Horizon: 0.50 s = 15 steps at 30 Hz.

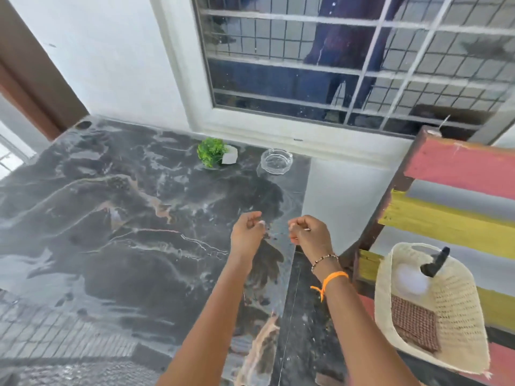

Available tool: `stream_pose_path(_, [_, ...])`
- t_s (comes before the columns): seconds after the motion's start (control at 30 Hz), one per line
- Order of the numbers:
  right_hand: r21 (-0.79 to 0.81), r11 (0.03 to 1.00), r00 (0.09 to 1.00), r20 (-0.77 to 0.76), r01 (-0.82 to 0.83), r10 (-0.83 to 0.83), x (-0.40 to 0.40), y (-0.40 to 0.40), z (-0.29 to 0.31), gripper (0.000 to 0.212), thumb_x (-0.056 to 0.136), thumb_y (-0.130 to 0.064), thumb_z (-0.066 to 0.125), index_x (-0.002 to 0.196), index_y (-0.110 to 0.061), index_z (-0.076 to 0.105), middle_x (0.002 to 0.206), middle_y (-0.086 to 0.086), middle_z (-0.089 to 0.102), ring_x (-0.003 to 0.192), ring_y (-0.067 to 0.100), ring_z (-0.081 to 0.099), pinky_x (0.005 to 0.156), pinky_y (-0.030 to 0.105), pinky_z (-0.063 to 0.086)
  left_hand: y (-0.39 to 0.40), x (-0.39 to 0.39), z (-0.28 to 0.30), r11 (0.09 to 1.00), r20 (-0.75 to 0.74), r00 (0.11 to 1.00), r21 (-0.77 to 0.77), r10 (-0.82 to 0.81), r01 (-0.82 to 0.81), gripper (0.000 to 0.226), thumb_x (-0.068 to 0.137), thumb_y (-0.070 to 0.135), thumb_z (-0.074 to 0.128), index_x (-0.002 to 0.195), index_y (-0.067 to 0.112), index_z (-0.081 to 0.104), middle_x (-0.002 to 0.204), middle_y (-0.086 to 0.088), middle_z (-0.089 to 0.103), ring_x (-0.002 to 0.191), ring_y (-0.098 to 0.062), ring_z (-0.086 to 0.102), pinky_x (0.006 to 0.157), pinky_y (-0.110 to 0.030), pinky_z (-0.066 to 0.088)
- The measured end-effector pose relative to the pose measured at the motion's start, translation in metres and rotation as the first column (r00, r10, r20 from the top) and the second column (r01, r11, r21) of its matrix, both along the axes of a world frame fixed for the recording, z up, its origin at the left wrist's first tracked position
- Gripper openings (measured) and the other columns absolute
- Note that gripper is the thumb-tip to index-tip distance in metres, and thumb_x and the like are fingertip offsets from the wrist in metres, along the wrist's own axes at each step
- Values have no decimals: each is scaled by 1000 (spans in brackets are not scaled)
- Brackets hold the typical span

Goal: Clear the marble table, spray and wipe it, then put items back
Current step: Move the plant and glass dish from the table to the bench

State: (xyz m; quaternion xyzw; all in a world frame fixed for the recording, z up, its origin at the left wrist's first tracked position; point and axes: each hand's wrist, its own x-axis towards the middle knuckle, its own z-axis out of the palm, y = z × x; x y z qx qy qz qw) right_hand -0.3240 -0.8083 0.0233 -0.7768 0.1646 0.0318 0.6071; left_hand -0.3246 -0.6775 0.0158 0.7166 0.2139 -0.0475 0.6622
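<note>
The dark marble table (125, 218) fills the left and middle of the view. At its far side a small green plant in a white pot (216, 155) lies tipped over, and a clear glass ashtray (276, 160) stands to its right. My left hand (246, 235) hovers over the table's right part with fingers loosely curled and nothing in it. My right hand (310, 232) hovers beside it over the table's right edge, fingers curled in. A thin pale sliver shows at its fingers; I cannot tell if it holds something.
A cream woven basket (457, 310) sits on a red, yellow and grey slatted bench (451, 215) to the right, holding a white spray bottle with a black trigger (418, 274) and a brown checked cloth (413, 321). A barred window (348, 65) and a white wall lie behind the table.
</note>
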Motion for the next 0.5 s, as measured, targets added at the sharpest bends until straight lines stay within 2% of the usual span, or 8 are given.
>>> stream_pose_path(0.13, [-13, 1000, 999, -38, -11, 11, 55, 30, -9, 17, 86, 1, 52, 92, 6, 66, 67, 5, 59, 59, 17, 56, 72, 36, 53, 30, 59, -12, 999, -106, 994, -35, -11, 7, 31, 91, 14, 53, 121, 7, 53, 100, -7, 58, 69, -9, 55, 78, -27, 49])
stream_pose_path(0.2, [-66, 994, 995, -50, -88, 85, 81, 44, -14, 21, 87, 3, 47, 96, 4, 67, 77, 9, 60, 62, 16, 54, 71, 33, 51, 42, 87, -17, 999, -151, 988, -50, -19, 11, 34, 91, 16, 54, 122, 4, 52, 94, -7, 58, 67, -9, 53, 73, -26, 47])
stream_pose_path(0.23, [-123, 982, 989, -50, -145, 140, 96, 53, -18, 24, 87, 5, 46, 98, 3, 67, 84, 9, 61, 68, 17, 55, 75, 32, 49, 49, 103, -19, 998, -172, 985, -60, -32, 22, 32, 91, 18, 55, 120, 6, 53, 86, -6, 57, 66, -9, 52, 70, -25, 45])
stream_pose_path(0.3, [-281, 934, 975, -38, -220, 218, 124, 66, -26, 30, 88, 6, 44, 106, 0, 67, 99, 9, 63, 89, 20, 59, 84, 21, 41, 60, 133, -25, 997, -198, 980, -82, -27, 11, 12, 91, 22, 56, 98, 12, 58, 71, -1, 50, 62, -11, 46, 62, -24, 39])
stream_pose_path(0.33, [-341, 912, 972, -36, -230, 231, 137, 71, -29, 34, 87, 6, 42, 110, -1, 66, 108, 12, 63, 100, 23, 59, 86, 18, 37, 65, 148, -28, 997, -203, 979, -75, 6, -22, 14, 91, 24, 56, 79, 16, 55, 67, 0, 47, 60, -12, 44, 61, -26, 38])
stream_pose_path(0.37, [-381, 896, 972, -40, -229, 232, 149, 75, -32, 37, 87, 7, 41, 115, -2, 64, 116, 15, 62, 108, 27, 58, 91, 19, 36, 69, 162, -32, 997, -204, 978, -57, 48, -61, 27, 91, 24, 55, 65, 19, 48, 64, 0, 46, 61, -15, 44, 63, -28, 39])
stream_pose_path(0.43, [-465, 860, 976, -41, -209, 215, 170, 79, -37, 43, 85, 7, 40, 122, -3, 60, 125, 21, 55, 117, 31, 52, 103, 26, 34, 77, 186, -36, 985, -193, 967, -7, 169, -173, 39, 91, 23, 55, 54, 18, 44, 60, 0, 50, 66, -21, 49, 71, -32, 45])
stream_pose_path(0.5, [-518, 840, 984, -33, -164, 172, 183, 79, -41, 48, 83, 9, 39, 127, -4, 55, 128, 23, 48, 119, 35, 47, 108, 33, 32, 83, 206, -38, 963, -195, 944, 6, 266, -270, 41, 89, 21, 57, 50, 15, 47, 57, -1, 53, 66, -23, 54, 79, -36, 52])
